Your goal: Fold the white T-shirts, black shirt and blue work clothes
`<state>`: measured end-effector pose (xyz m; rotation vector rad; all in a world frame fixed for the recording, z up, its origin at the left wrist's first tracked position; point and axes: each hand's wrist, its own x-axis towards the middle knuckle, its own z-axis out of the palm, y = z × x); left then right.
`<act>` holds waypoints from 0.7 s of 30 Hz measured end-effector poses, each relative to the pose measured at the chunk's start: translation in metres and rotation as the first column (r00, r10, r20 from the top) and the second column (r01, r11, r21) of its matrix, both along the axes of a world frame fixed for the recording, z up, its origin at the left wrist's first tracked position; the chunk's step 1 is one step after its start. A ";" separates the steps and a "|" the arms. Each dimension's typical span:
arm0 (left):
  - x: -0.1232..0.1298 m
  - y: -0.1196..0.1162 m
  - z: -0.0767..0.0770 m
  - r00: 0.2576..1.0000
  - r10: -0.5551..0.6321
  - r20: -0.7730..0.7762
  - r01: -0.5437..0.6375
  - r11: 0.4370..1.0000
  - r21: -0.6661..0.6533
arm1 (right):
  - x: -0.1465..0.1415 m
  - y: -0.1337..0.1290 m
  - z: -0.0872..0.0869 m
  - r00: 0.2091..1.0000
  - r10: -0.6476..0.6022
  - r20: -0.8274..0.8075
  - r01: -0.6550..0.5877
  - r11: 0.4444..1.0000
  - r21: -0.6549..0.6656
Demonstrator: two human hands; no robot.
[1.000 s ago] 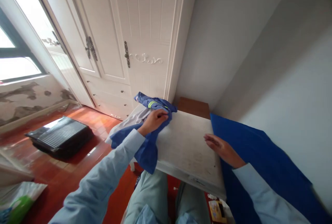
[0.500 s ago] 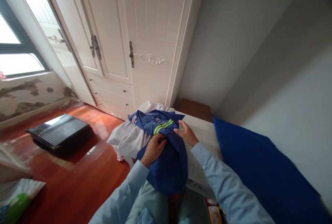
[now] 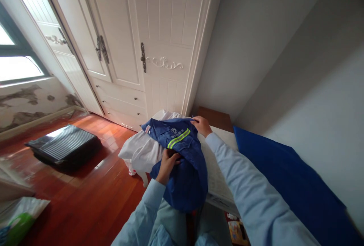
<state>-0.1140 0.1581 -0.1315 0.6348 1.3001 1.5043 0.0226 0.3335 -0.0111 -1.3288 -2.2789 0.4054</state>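
Note:
A dark blue work jacket with a yellow-green reflective stripe and white printing lies over the table end and hangs toward my legs. My left hand is closed on its cloth just below the stripe. At the jacket's far right edge, my right hand pinches the fabric between thumb and fingers. Beneath the jacket, a white cloth spreads out to the left and drapes over the edge.
A white wardrobe stands ahead, with a brown wooden piece beside it. The pale tabletop runs along my right, next to a blue sheet. A black ribbed suitcase lies on the red wooden floor.
My right hand has moved forward and taken hold of the jacket's far right edge. That part of the jacket is spread flatter, showing more of the printing. My left hand stays near the stripe.

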 end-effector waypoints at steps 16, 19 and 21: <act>0.015 0.027 0.037 0.958 0.020 -0.286 0.057 0.964 0.258 | 0.122 -0.120 0.216 0.559 0.543 -0.626 -0.112 0.798 0.592; 0.033 0.050 0.041 0.896 -0.191 -0.401 0.292 0.934 0.208 | 0.131 -0.126 0.258 0.523 0.578 -0.626 -0.001 0.735 0.678; 0.055 0.061 0.050 0.845 -0.394 -0.360 0.480 0.856 0.190 | 0.137 -0.127 0.283 0.572 0.565 -0.594 0.048 0.700 0.712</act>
